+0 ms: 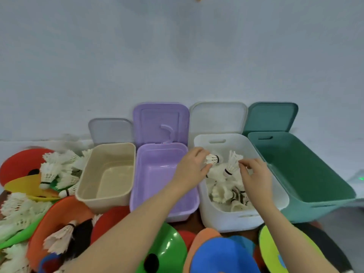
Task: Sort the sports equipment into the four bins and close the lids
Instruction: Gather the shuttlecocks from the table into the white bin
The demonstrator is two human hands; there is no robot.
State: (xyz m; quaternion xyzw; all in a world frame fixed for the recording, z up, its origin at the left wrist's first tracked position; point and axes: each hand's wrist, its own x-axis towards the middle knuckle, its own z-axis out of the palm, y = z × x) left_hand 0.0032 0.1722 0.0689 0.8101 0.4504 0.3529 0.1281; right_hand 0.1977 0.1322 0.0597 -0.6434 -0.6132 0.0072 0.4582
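Note:
Four open bins stand in a row: beige bin (126,186), purple bin (137,194), white bin (275,186), green bin (315,174). The white bin holds several white shuttlecocks (222,192). My left hand (192,166) pinches a shuttlecock (213,159) over the white bin's left rim. My right hand (256,174) hovers over the same bin, its fingers curled at the feathers of another shuttlecock (231,166). The beige, purple and green bins look empty.
Each bin's lid stands up against the wall behind it, such as the purple lid (160,123). Loose shuttlecocks (57,168) lie at the left among red, yellow and orange disc cones (19,164). Green, blue and orange cones (167,247) crowd the floor in front.

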